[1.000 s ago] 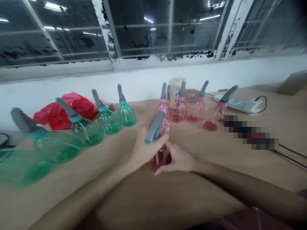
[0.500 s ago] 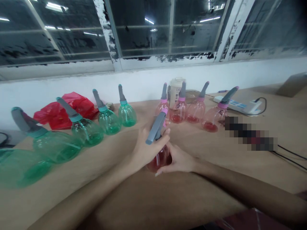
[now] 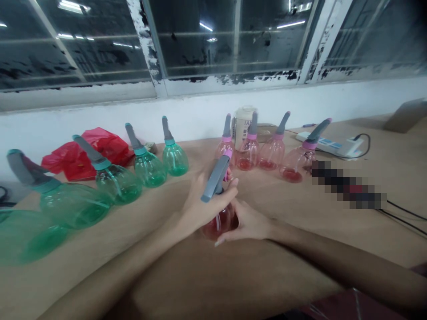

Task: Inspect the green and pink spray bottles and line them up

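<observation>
Both hands are on a pink spray bottle with a grey and pink spray head, in the middle foreground. My left hand is wrapped around its neck, just under the spray head; some of its fingers are behind the bottle. My right hand grips the lower body from the right, thumb in front. Red-tinted lower body shows between the hands. Behind it stand several more pink spray bottles, and to the left a row of green spray bottles with grey heads.
A red plastic bag lies behind the green bottles. At the back stands a pale canister. To the right are a white power strip, a pixelated dark object with cables, and a brown box. A wall with windows borders the table.
The view has shifted slightly, so the green bottles sit a little further left. Both hands keep their hold on the pink spray bottle, with almost no movement.
</observation>
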`<state>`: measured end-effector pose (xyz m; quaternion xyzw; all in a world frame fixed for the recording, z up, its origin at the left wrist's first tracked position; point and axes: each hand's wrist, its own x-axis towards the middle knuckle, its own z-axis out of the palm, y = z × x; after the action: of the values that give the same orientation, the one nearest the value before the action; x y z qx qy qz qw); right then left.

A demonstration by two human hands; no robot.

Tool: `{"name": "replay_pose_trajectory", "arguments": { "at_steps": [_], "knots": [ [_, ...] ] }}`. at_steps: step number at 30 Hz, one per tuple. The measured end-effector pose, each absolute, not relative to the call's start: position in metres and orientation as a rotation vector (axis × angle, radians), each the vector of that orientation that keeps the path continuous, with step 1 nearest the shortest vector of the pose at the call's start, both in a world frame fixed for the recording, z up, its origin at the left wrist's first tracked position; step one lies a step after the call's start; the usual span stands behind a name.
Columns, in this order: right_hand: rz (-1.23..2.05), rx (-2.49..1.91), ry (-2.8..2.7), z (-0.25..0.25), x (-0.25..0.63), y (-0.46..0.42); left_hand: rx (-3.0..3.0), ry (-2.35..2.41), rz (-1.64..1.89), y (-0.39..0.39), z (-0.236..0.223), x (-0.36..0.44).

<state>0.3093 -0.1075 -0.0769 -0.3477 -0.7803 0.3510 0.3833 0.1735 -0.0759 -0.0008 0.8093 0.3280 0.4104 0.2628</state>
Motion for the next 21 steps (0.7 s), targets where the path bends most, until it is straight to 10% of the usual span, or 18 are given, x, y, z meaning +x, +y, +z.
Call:
{"name": "replay_pose_trajectory", "arguments": {
  "at_steps": [21],
  "knots": [
    [0.861,-1.144,-1.864,-0.081,0.317,-0.104,2.217,1.165,0.989,-0.087,-0.044,0.147]
  ]
}}
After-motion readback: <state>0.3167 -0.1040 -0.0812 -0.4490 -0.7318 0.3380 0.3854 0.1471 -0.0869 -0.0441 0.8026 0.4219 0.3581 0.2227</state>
